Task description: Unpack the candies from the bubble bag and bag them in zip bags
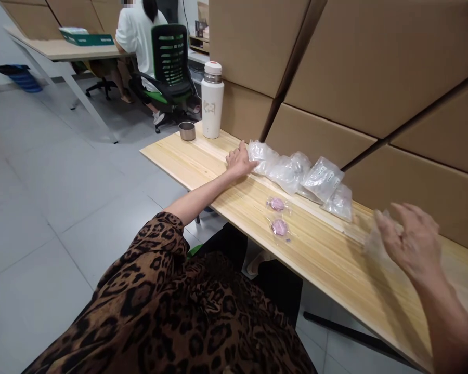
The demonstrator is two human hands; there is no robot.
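Head view, seated at a light wooden table (327,254) that runs along a wall of stacked cardboard boxes (374,62).

Left hand (239,161): arm stretched far out to the left, in a leopard-print sleeve (171,311). The palm is down on the table and the fingers are loosely bent. The fingertips and thumb touch the end of the leftmost bag (260,154) in a row of clear plastic bags (296,171). Cannot tell whether any film is pinched.

Right hand (411,241): lifted above the table at lower right and motion-blurred. The fingers are spread and it is not closed on anything. A blurred clear bag (372,241) lies just beside it on the box side; contact cannot be told.

The row of bags lies along the foot of the boxes, overlapping one another, between the two hands. The contents are too small to make out.

Two pink pieces in clear wrappers lie on bare wood in front of the row, apart from it. One (276,203) is nearer the bags. The other (280,227) is just beside it, nearer the table's front edge.

At the far left end of the table:
- A white insulated bottle (212,101) stands upright against the boxes.
- A small metal cup (186,131) is just beside it.

In the background, a co-worker (134,31) in a white top sits on a green and black chair (171,57) at a second table (62,49). That table carries a green box (88,39). A blue bin (21,77) stands on the floor beyond.
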